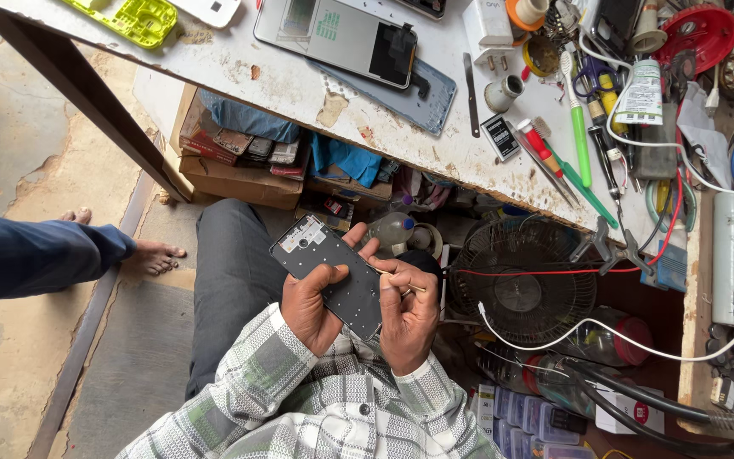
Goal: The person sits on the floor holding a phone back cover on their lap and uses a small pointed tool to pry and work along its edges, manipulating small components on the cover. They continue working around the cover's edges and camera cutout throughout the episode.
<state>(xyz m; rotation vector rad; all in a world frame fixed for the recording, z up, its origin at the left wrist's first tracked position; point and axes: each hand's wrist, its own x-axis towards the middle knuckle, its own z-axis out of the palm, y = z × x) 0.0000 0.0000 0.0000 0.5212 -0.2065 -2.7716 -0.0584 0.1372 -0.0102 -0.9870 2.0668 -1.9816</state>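
My left hand (314,299) grips a dark phone back frame (326,265) with small parts and stickers on its inner face, held over my lap. My right hand (407,308) pinches a thin metal tool (399,282), tweezers or a pin, its tip against the frame's right edge. Both hands meet just below the edge of the white worktable (299,81). My sleeves are checked grey and white.
On the table lie an opened phone (337,36), a yellow-green frame (133,17), toothbrushes (578,119), a glue tube (641,92) and cables. Below it are a fan (523,285), bottles and a cardboard box (239,166). Another person's blue-trousered leg and bare foot (155,255) are at left.
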